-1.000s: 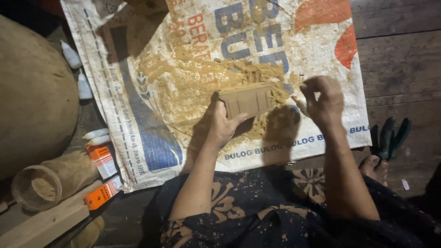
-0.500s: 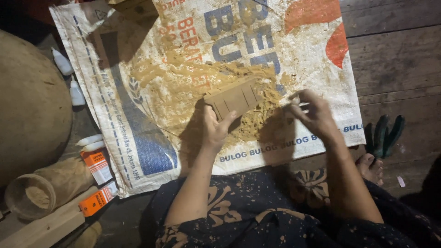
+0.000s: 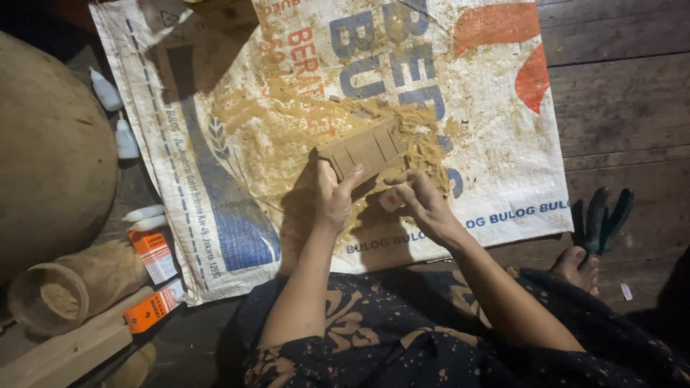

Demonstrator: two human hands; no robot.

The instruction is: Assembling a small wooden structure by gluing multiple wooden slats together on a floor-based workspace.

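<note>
Wood block [image 3: 365, 149], grooved and tan, lies on the sawdust-strewn sack [image 3: 215, 187] spread over the floor. Left hand [image 3: 332, 195] is clamped on its near left end, thumb and fingers pinching the edge. Right hand [image 3: 419, 201] is closed on a small pale piece [image 3: 390, 199], just beside the block. The block looks stiff and light, probably dusty and a little slippery; its short ends seem the safest hold.

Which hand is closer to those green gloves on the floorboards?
The right hand. It hovers over the printed sack, just below the brown wooden piece, with the green gloves off to its right. The left hand grips that piece, farther from them.
</note>
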